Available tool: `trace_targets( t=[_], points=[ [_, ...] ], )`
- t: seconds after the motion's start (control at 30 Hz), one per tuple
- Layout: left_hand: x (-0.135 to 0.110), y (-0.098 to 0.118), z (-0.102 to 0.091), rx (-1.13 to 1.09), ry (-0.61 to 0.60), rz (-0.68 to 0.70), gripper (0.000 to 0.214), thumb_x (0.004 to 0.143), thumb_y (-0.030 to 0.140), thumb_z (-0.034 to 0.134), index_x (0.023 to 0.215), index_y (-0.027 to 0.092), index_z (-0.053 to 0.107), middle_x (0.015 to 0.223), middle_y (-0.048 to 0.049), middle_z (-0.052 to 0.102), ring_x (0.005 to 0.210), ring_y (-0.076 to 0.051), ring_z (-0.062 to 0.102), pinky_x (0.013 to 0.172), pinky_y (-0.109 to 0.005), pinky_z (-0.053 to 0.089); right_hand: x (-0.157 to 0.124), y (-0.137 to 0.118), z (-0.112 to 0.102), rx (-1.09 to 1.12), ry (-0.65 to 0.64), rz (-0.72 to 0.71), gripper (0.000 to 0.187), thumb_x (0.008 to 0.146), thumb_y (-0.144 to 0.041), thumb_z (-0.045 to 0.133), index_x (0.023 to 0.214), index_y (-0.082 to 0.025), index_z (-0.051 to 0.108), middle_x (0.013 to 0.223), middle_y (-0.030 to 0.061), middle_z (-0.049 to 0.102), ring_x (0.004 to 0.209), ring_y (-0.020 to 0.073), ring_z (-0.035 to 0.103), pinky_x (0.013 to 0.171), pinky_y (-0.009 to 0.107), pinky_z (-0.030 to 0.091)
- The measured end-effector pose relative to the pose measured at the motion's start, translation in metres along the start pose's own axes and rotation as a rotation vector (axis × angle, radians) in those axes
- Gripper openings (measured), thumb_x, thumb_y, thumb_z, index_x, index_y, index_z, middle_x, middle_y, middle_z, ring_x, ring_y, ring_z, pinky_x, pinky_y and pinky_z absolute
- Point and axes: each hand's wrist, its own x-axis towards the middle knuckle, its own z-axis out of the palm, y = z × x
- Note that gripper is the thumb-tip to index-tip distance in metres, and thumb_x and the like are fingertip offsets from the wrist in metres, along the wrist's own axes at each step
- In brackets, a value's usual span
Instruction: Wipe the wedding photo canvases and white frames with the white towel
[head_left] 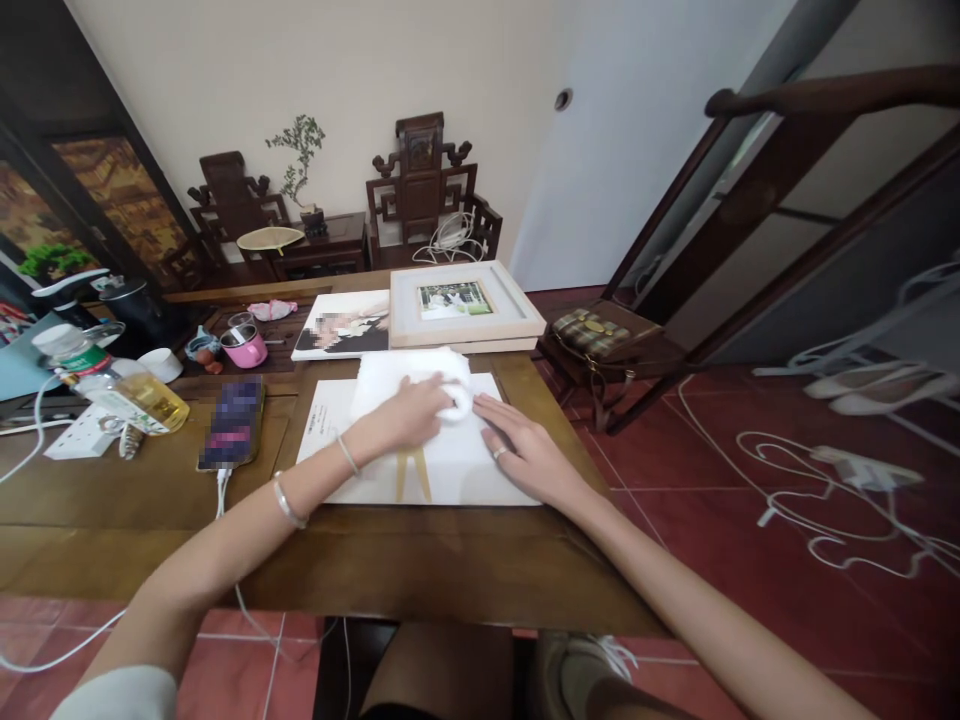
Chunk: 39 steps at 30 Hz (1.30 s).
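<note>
A flat white board (352, 485) with small print at its left lies on the wooden table before me. On it rests a soft white sheet (379, 375). My left hand (416, 410) reaches across this sheet, its bent fingers at the near side of a small white roll (463, 402) with a dark hole; the fingertips are slightly blurred. My right hand (529, 450) lies flat on the board's right side, fingers stretched out, their tips beside the roll. Below the left hand, two gold-coloured legs (414, 475) spread apart on the board.
Behind the board are a framed photo (465, 300) and a photo print (337, 325). To the left stand a phone (232, 425) on a cable, a bottle (142, 395), a power strip (82, 435) and a pink cup (244, 348). A bag (592, 330) sits on a chair at right.
</note>
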Motion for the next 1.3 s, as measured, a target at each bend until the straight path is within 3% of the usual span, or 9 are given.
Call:
trace_targets(
  t=[0.1, 0.23, 0.33, 0.43, 0.73, 0.87, 1.07, 1.2, 1.3],
  points=[
    [-0.028, 0.034, 0.012, 0.166, -0.071, -0.069, 0.044, 0.073, -0.005, 0.04, 0.105, 0.013, 0.064, 0.152, -0.0139, 0.033, 0.143, -0.034, 0.022, 0.105, -0.068, 0.026, 0.0, -0.001, -0.001, -0.003, 0.006, -0.008, 0.044, 0.089, -0.023, 0.041, 0.128, -0.015, 0.06, 0.136, 0.0136, 0.057, 0.132, 0.0292, 0.048, 0.111, 0.054, 0.038],
    [-0.069, 0.082, 0.019, 0.267, -0.084, 0.035, 0.032, 0.079, 0.007, 0.05, 0.106, 0.014, 0.067, 0.153, -0.0154, 0.031, 0.142, -0.04, 0.021, 0.103, -0.07, 0.031, 0.0, 0.001, -0.001, 0.003, -0.005, -0.024, 0.045, 0.088, -0.02, 0.04, 0.13, -0.015, 0.058, 0.138, 0.0124, 0.056, 0.133, 0.0279, 0.047, 0.112, 0.052, 0.037],
    [-0.086, 0.097, 0.016, 0.262, -0.121, 0.078, 0.028, 0.08, 0.012, 0.054, 0.105, 0.015, 0.068, 0.153, -0.0164, 0.03, 0.141, -0.042, 0.023, 0.1, -0.07, 0.034, -0.001, 0.002, 0.0, -0.004, -0.005, -0.02, 0.047, 0.088, -0.019, 0.039, 0.13, -0.012, 0.057, 0.138, 0.015, 0.055, 0.133, 0.0274, 0.046, 0.113, 0.051, 0.036],
    [-0.08, 0.087, 0.01, 0.238, -0.167, 0.046, 0.032, 0.08, 0.008, 0.048, 0.107, 0.014, 0.066, 0.153, -0.0145, 0.031, 0.142, -0.038, 0.023, 0.102, -0.067, 0.035, -0.001, 0.001, 0.0, -0.019, -0.007, -0.008, 0.046, 0.089, -0.021, 0.039, 0.13, -0.011, 0.057, 0.138, 0.0155, 0.055, 0.133, 0.0273, 0.046, 0.113, 0.051, 0.035],
    [-0.013, 0.029, -0.01, 0.164, -0.135, -0.215, 0.044, 0.077, -0.005, 0.04, 0.112, 0.012, 0.061, 0.152, -0.0153, 0.033, 0.143, -0.033, 0.023, 0.102, -0.067, 0.035, -0.002, 0.001, 0.0, -0.032, -0.014, 0.012, 0.045, 0.091, -0.027, 0.04, 0.129, -0.012, 0.057, 0.145, 0.0167, 0.047, 0.135, 0.029, 0.044, 0.112, 0.052, 0.036],
    [-0.016, 0.036, 0.002, 0.238, -0.124, -0.224, 0.046, 0.077, -0.006, 0.04, 0.114, 0.012, 0.062, 0.153, -0.0157, 0.031, 0.143, -0.037, 0.022, 0.102, -0.069, 0.032, -0.002, 0.001, 0.001, -0.003, -0.002, 0.004, 0.045, 0.091, -0.027, 0.04, 0.13, -0.014, 0.057, 0.139, 0.0149, 0.055, 0.134, 0.0285, 0.044, 0.112, 0.054, 0.035],
    [-0.069, 0.078, 0.027, 0.329, -0.031, 0.012, 0.03, 0.08, 0.014, 0.057, 0.108, 0.014, 0.067, 0.151, -0.0206, 0.032, 0.139, -0.045, 0.024, 0.099, -0.072, 0.033, -0.002, 0.001, 0.001, 0.015, 0.004, 0.0, 0.044, 0.09, -0.025, 0.042, 0.132, -0.018, 0.056, 0.139, 0.0117, 0.055, 0.134, 0.0275, 0.045, 0.113, 0.054, 0.035],
    [-0.086, 0.095, 0.024, 0.289, -0.084, 0.064, 0.026, 0.079, 0.016, 0.059, 0.104, 0.016, 0.069, 0.152, -0.0179, 0.032, 0.14, -0.044, 0.025, 0.099, -0.071, 0.035, -0.002, 0.001, 0.001, 0.034, 0.013, -0.006, 0.045, 0.09, -0.022, 0.041, 0.132, -0.02, 0.056, 0.14, 0.0099, 0.055, 0.135, 0.0263, 0.044, 0.113, 0.054, 0.035],
    [-0.072, 0.081, 0.012, 0.239, -0.112, 0.016, 0.033, 0.079, 0.006, 0.051, 0.106, 0.014, 0.068, 0.152, -0.0167, 0.033, 0.141, -0.039, 0.025, 0.102, -0.067, 0.034, -0.002, 0.0, 0.001, 0.016, 0.007, 0.007, 0.044, 0.09, -0.024, 0.041, 0.13, -0.017, 0.057, 0.139, 0.0128, 0.055, 0.134, 0.0269, 0.045, 0.113, 0.053, 0.035]
  ],
)
